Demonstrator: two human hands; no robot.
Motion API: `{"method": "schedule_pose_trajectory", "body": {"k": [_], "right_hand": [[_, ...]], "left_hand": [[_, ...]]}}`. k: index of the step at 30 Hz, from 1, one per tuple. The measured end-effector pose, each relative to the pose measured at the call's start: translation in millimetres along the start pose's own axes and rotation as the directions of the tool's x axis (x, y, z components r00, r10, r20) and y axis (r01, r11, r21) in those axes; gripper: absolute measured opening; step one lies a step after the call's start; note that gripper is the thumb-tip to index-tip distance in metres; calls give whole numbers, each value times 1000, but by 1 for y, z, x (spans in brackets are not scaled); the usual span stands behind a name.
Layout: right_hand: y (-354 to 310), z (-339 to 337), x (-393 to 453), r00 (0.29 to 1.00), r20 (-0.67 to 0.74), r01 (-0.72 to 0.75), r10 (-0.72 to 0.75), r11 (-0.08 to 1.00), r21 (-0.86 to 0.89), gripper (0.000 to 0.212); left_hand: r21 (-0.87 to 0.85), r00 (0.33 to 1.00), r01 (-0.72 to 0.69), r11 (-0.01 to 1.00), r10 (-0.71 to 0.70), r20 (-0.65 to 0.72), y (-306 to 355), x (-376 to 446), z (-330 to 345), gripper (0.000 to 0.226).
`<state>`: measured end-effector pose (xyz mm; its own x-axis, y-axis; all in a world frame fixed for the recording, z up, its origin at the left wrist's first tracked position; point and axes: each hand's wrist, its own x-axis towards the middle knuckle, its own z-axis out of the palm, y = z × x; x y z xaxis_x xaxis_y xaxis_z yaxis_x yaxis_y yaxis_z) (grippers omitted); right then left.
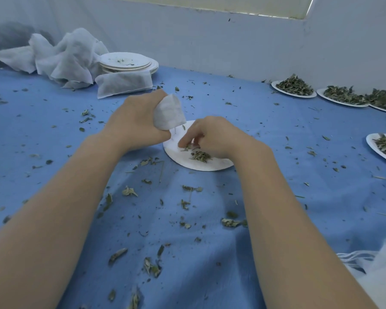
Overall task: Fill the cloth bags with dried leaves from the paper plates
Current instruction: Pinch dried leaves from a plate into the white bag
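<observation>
The far-right leaf plate (pixel 382 146) and folded white cloth (pixel 379 273) are cut off by the frame edge.

We are seeing four heaped plates of leaves (pixel 294 88) at two o'clock, one nearly bare plate (pixel 198 165) at center, two hands (pixel 138 121).

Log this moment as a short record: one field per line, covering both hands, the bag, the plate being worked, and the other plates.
left hand: grips a white cloth bag held above the plate's far edge
right hand: fingers curled, gathering dried leaves on the plate
plate in use: nearly emptied, small pile left
full plates: several along the right edge, heaped with leaves
stacked plates: far left, only crumbs on top
filled bag: lying before the stack
blue cloth: strewn with leaf bits
</observation>
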<state>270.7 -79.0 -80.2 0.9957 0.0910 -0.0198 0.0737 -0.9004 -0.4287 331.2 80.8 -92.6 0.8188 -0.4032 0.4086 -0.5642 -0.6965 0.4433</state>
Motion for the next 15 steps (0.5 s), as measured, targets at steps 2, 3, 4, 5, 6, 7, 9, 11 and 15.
{"method": "schedule_pose_trajectory", "body": {"k": [2, 3, 4, 5, 6, 7, 9, 11, 15], "right_hand": [[5, -4, -3, 999, -6, -33, 33, 999, 29, 49], [8, -8, -5, 999, -14, -49, 50, 997, 54, 49], [12, -12, -7, 998, -21, -61, 63, 995, 76, 47], [15, -16, -8, 997, -22, -74, 77, 993, 92, 41], [17, -20, -10, 995, -11, -94, 96, 990, 105, 31], [17, -23, -13, 992, 24, -124, 122, 986, 112, 19], [14, -27, -16, 974, 140, -192, 180, 978, 83, 23], [11, -25, -15, 956, 208, -221, 209, 975, 34, 33], [5, -14, -11, 974, 128, -191, 186, 981, 34, 23]], "left_hand": [[-2, 1000, 4, 1000, -4, 3, 0, 0, 0, 31], [-2, 1000, 7, 1000, -7, 7, 0, 1, 0, 31], [-3, 1000, 11, 1000, -11, 14, -1, 1, 0, 31], [-4, 1000, 15, 1000, -15, 23, -1, 1, 1, 30], [-3, 999, 16, 1000, -15, 32, -2, 1, 1, 29], [1, 999, 14, 1000, -14, 40, -2, 1, 2, 29], [16, 999, 9, 1000, -10, 51, -3, 2, 2, 28], [20, 999, 7, 1000, -8, 51, -4, 2, 3, 28], [20, 999, 0, 1000, -1, 54, -4, 2, 4, 28]]}}
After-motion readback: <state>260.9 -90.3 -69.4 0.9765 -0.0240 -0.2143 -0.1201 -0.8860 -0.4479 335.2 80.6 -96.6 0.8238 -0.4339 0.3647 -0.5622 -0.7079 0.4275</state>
